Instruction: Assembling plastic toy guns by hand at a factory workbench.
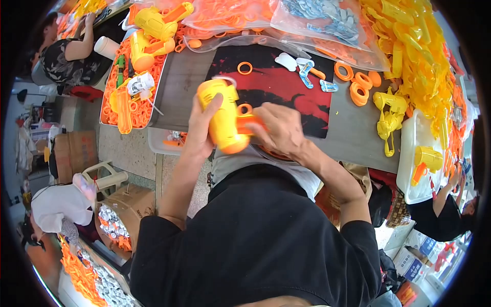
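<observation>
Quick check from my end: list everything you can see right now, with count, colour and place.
yellow toy body: one, yellow, held in both hands at centre
orange part: one, orange, at the toy body's side under the right fingers
orange rings: several, orange, on the table at right
mat: one, red and black, on the table
tray: one, holding orange and yellow parts, at left
clear bags: several, with orange and grey parts, at top
yellow parts pile: many, yellow, at upper right
white bin: one, white, at right
co-workers: three, at the edges
left hand: grips the toy body
right hand: pinches the orange part
</observation>
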Tool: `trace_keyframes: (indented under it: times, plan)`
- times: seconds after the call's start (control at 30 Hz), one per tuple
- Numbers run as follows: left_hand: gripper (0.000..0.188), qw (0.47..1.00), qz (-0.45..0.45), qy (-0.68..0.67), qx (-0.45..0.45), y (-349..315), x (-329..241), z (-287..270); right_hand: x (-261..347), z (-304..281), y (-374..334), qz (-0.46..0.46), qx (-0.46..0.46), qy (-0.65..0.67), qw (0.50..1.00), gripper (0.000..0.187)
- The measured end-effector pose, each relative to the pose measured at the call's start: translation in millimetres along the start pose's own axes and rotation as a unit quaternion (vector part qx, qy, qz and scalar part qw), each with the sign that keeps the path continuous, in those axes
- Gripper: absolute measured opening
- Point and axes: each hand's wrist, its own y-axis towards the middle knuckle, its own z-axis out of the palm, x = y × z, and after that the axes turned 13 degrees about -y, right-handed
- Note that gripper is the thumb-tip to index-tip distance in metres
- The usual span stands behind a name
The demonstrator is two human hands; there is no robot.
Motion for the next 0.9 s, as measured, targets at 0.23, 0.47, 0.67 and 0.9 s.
trace_keyframes:
  times: [0.23, 0.47, 0.67, 0.9]
  plan:
    - [0.048, 0.990, 0.054, -0.128, -0.027, -1.5, -15.7, -42.0, -79.3, 62.0, 65.0, 0.018, -0.052, -0.120, 0.991, 0.018]
    - [0.067, 0.989, 0.134, -0.052, 0.023, 2.6, -19.1, 0.5, -57.8, 41.3, 63.3, 0.170, 0.059, 0.070, 0.981, 0.012]
    - [0.074, 0.983, 0.153, 0.067, 0.072, 29.4, -8.5, 37.1, -35.8, -0.8, 46.0, 0.253, -0.003, 0.352, 0.901, 0.042]
    - [0.074, 0.967, 0.162, 0.162, 0.117, 31.2, -15.7, 42.0, -50.0, -28.7, 14.5, 0.238, -0.073, 0.384, 0.889, 0.052]
